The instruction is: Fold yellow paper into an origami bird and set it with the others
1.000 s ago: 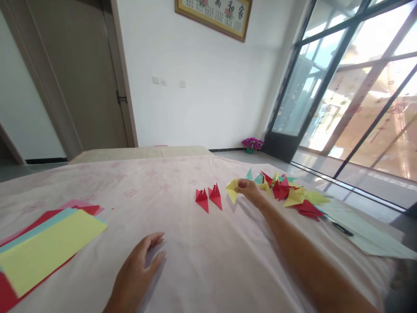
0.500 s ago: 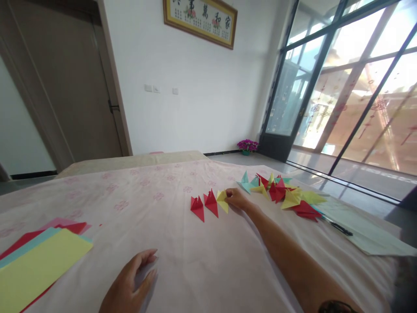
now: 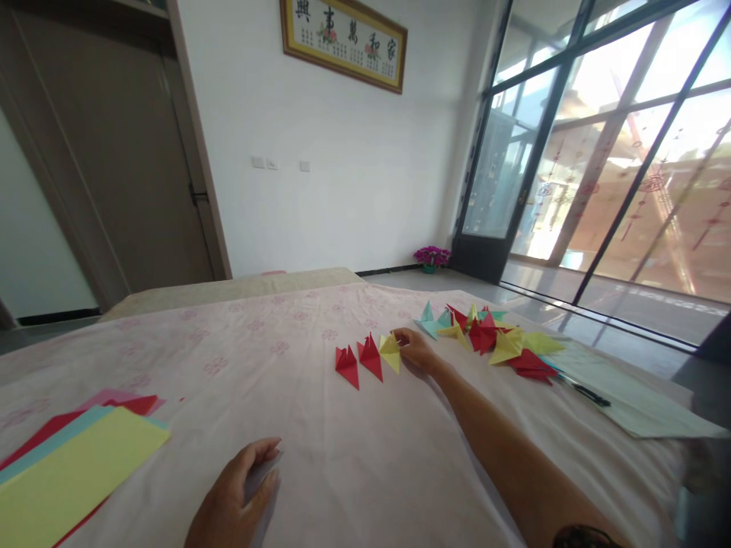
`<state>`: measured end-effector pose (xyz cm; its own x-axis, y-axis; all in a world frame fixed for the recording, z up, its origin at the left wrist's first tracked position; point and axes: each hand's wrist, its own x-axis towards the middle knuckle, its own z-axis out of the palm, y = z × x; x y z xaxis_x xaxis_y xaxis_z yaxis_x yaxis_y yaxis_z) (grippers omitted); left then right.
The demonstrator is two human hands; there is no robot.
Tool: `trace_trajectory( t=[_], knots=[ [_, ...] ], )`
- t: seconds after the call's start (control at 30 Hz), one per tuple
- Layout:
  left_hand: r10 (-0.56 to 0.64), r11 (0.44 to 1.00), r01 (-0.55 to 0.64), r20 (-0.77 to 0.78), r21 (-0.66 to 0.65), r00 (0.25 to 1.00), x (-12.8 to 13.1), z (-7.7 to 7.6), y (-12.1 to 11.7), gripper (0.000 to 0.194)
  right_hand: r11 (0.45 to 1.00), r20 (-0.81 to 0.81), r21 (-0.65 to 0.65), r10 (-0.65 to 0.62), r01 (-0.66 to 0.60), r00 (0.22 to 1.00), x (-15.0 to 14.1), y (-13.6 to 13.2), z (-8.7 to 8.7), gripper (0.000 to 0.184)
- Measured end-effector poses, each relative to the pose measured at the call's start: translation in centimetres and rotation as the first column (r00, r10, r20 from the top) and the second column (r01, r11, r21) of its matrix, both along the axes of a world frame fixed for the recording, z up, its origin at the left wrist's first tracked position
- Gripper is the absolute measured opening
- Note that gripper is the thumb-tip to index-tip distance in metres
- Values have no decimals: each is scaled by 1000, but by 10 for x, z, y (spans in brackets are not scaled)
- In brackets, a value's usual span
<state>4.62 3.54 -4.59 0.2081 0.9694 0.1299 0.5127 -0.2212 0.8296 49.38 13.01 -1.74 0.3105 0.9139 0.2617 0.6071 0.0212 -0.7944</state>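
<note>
My right hand (image 3: pixel 416 350) reaches out over the cloth, its fingertips closed at the right edge of a small yellow folded paper crane (image 3: pixel 391 353). Left of that crane stand two red paper cranes, the nearer one (image 3: pixel 371 358) and the outer one (image 3: pixel 346 367), lined up in a row. My left hand (image 3: pixel 234 491) rests low on the tablecloth (image 3: pixel 320 457), fingers curved with a gap between thumb and forefinger and nothing between them.
A heap of red, yellow and light-blue folded cranes (image 3: pixel 485 333) lies at the right, beside a black pen (image 3: pixel 588 393) and a pale sheet (image 3: pixel 640 415). At the left is a stack of coloured paper (image 3: pixel 85 464). A second table (image 3: pixel 240 283) stands behind.
The camera view has shifted slightly. Both hands stay almost where they were, and the row of cranes keeps its place on the cloth.
</note>
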Motion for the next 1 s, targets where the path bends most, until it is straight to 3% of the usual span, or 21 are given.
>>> trace_trajectory(
  t=[0.23, 0.33, 0.57, 0.63, 0.73, 0.87, 1.0],
  knots=[
    [9, 1000, -9, -7, 16, 1000, 5, 9, -5, 38, 959, -156, -13, -283, 285, 946, 1, -41, 10, 35],
    [0, 1000, 0, 9, 27, 1000, 7, 14, -9, 38, 947, -208, -6, -316, 322, 926, -13, -63, 15, 35],
    [-35, 996, 39, -51, 81, 998, 6, 19, -13, 35, 989, -206, -13, -150, 150, 967, -93, -102, 11, 32],
    [-28, 983, 64, -204, 172, 978, 7, 19, -14, 35, 994, -175, -15, -109, 108, 978, -119, -111, 3, 30],
    [34, 945, 118, -454, 304, 891, 10, 20, -17, 38, 995, -98, -7, -96, 95, 991, -149, -123, -9, 24],
    [92, 935, 123, -562, 332, 822, 16, 18, -21, 41, 998, 31, 17, -66, 65, 997, -164, -133, -14, 11],
    [118, 932, 140, -645, 335, 755, 22, 11, -22, 49, 999, 113, 9, -39, 38, 993, -163, -136, -12, 19]
  ],
)
